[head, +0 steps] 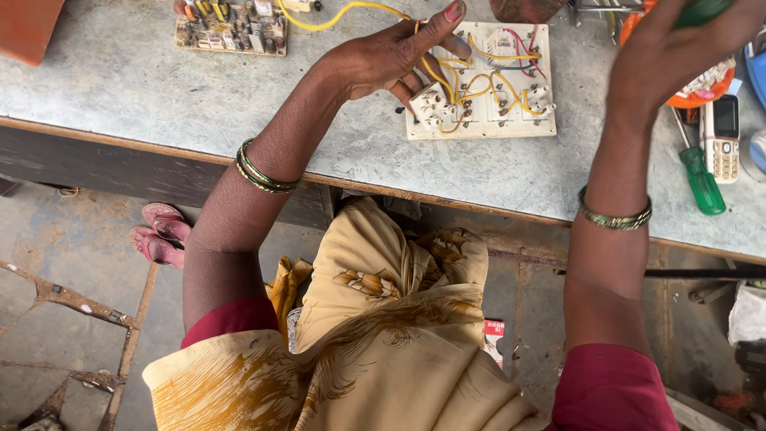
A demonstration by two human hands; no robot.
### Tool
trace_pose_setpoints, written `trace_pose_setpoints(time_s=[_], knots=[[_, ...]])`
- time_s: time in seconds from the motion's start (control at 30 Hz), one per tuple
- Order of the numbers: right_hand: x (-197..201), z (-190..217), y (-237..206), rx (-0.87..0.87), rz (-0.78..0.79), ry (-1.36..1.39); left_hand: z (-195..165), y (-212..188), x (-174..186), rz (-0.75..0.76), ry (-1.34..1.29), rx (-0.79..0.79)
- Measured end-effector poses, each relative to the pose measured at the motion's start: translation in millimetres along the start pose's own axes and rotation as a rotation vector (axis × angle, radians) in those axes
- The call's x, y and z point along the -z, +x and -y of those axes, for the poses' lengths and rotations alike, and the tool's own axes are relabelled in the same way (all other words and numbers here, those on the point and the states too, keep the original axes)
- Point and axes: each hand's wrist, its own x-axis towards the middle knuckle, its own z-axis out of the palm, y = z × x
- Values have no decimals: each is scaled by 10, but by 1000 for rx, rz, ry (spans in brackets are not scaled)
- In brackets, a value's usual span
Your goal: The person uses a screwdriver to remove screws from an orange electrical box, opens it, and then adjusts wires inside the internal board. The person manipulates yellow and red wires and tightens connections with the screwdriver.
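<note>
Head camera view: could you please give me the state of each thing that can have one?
Switch board: face down, yellow wiring exposed.
Left hand: pinching a yellow wire.
Right hand: gripping a green-handled tool.
Green screwdriver: lying unused.
Phone: screen dark.
Circuit board: lying bare.

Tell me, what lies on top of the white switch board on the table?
On the white switch board lie yellow wires with a few red ones, joined to white sockets. The left hand rests over its left edge and hides what is beneath the fingers.

White switchboard (511, 124), yellow wires (479, 84), green screwdriver (702, 182).
</note>
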Motion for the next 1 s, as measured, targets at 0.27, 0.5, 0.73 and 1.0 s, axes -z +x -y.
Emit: trace_pose_setpoints(time_s=[0.27, 0.5, 0.73, 1.0], knots=[[-400, 885, -281, -29, 860, 114, 6, -31, 80, 100, -140, -164], [-470, 837, -369, 94, 1003, 44, 76, -1, 82, 123, -222, -136], [-500, 773, -312, -188, 776, 268, 148, 64, 52, 290, -444, -371], [-542, 712, -366, -465, 655, 382, 143, 157, -168, 333, -523, -312]])
